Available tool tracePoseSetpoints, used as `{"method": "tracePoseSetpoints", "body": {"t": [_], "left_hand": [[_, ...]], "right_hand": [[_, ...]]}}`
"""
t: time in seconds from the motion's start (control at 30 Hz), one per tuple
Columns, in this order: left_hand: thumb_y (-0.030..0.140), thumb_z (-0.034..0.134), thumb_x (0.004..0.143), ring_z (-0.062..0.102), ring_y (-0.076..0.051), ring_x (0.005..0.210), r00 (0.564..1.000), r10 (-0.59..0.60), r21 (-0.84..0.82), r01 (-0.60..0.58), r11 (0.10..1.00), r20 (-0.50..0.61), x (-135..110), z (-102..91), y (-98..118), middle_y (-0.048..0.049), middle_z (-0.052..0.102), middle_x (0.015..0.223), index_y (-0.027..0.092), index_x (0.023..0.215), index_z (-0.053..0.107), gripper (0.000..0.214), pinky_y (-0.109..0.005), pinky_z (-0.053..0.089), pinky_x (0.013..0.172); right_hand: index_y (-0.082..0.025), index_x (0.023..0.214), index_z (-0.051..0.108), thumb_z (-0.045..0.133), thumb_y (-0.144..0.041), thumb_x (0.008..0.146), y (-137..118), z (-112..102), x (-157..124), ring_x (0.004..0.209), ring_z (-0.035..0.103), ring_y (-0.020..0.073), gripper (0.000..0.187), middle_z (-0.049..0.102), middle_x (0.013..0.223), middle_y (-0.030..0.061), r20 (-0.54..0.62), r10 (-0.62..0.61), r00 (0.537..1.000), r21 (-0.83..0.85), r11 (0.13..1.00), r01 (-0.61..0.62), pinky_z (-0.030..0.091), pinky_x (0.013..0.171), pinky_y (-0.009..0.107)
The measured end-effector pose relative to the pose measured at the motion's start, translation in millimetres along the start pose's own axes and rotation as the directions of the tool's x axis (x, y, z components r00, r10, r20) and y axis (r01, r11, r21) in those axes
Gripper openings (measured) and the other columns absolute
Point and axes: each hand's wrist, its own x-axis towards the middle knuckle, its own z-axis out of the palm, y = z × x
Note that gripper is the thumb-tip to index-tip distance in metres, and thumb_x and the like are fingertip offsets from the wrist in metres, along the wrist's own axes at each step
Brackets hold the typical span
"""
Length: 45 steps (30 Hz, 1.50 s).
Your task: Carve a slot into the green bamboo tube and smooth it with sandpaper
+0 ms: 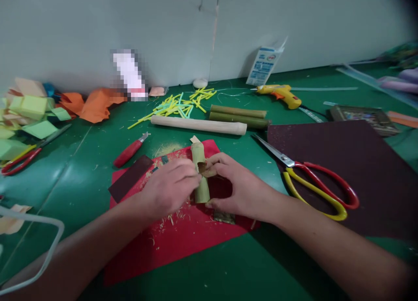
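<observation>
A short green bamboo tube (202, 191) with an opening cut in its side lies lengthwise over a red sheet (183, 242). From the right, my right hand (240, 185) grips it, fingers at the opening and thumb by the near end. My left hand (171, 185) is closed over the tube's left side, fingertips pressed together near the opening. What those fingertips hold, if anything, is hidden. Pale shavings (171, 217) are scattered over the red sheet. A dark sandpaper-like strip (130, 178) lies left of my left hand.
Beyond the hands lie a pale peeled stick (199, 125), bamboo lengths (238, 116) and cut yellow-green straws (176, 105). A red-handled cutter (130, 151) is left; large scissors (313, 179) rest on a dark sheet (375, 175) at right. A yellow glue gun (281, 94) lies behind.
</observation>
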Motion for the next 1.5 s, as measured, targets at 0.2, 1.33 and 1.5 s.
{"method": "tracePoseSetpoints", "body": {"t": [0.2, 1.33, 1.5], "left_hand": [[0.014, 0.046, 0.091, 0.058, -0.017, 0.096, 0.999, 0.032, -0.015, -0.032, 0.999, -0.002, 0.7, 0.3, 0.7, -0.0052, 0.066, 0.093, 0.015, 0.099, 0.061, 0.017, -0.033, 0.05, 0.089], [0.01, 0.049, 0.087, 0.057, -0.02, 0.1, 1.0, 0.022, -0.065, -0.022, 0.998, -0.002, -0.6, -0.6, 4.1, -0.008, 0.065, 0.091, 0.01, 0.096, 0.063, 0.016, -0.033, 0.051, 0.09], [0.009, 0.052, 0.085, 0.057, -0.019, 0.099, 0.997, 0.071, -0.071, -0.07, 0.995, 0.005, -6.5, -4.1, 5.1, -0.0074, 0.066, 0.093, 0.01, 0.098, 0.062, 0.016, -0.032, 0.05, 0.091]], "right_hand": [[-0.024, 0.098, 0.059, 0.074, -0.021, 0.062, -0.5, -0.9, -0.3, 0.103, 0.053, 0.0182, 0.039, 0.051, 0.11, 0.0031, 0.01, 0.002, 1.0, -0.002, 1.0, -0.002, 0.043, 0.092, 0.034], [-0.02, 0.102, 0.057, 0.068, -0.024, 0.062, 3.3, 3.8, -3.5, 0.104, 0.052, 0.0207, 0.042, 0.053, 0.11, 0.0063, -0.006, -0.073, 0.997, -0.111, 0.991, 0.072, 0.045, 0.091, 0.035], [-0.019, 0.103, 0.057, 0.064, -0.022, 0.063, -1.6, 0.5, -6.2, 0.104, 0.051, 0.0234, 0.041, 0.052, 0.114, 0.0096, -0.062, -0.116, 0.991, -0.258, 0.961, 0.097, 0.045, 0.09, 0.039]]}}
